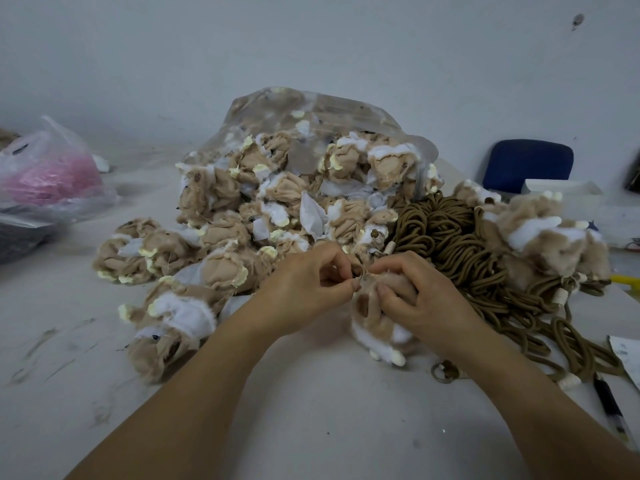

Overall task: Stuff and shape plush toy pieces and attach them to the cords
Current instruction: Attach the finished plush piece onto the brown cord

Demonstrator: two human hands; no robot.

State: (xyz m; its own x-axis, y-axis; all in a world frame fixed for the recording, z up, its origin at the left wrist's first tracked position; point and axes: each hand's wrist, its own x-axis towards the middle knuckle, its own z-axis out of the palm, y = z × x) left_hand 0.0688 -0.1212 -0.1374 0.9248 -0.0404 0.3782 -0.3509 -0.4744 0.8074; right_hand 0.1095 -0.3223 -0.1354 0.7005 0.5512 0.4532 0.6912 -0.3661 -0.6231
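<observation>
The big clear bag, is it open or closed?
Open: tan plush pieces spill from the clear bag onto the table.

We see 2 forearms, the left forearm (194,393) and the right forearm (519,393), both bare along all of their visible length, from the lower edge of the view up to the grips. They look slender, and the wide lens makes them broader toward that edge. The left grip (308,285) and the right grip (415,299) are bare hands with slim fingers (330,259); the few nails (354,285) we can make out are cut short.
</observation>
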